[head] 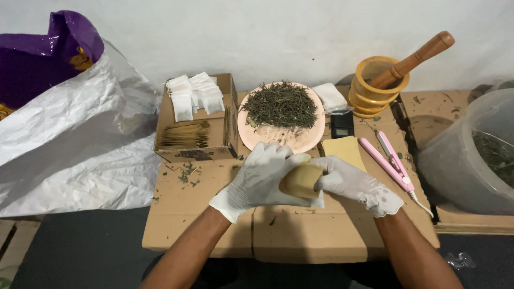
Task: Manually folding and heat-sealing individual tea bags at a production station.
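My left hand (262,179) and my right hand (356,184), both in white gloves, meet over a cardboard sheet (193,219) and together grip a small tan paper pouch (301,180). Just beyond the hands stands a pink plate (308,138) heaped with dried green leaves (280,104). A stack of tan pouches (342,150) lies beside my right hand. To the right of that lies a pink clamp-shaped tool (390,158) with a white cord.
A cardboard box (195,152) at the left holds white sachets (193,93) and tan strips. A small black scale (341,124), a wooden mortar with pestle (380,85), a clear tub of leaves (471,155) and a white-and-purple bag (69,134) surround the work area.
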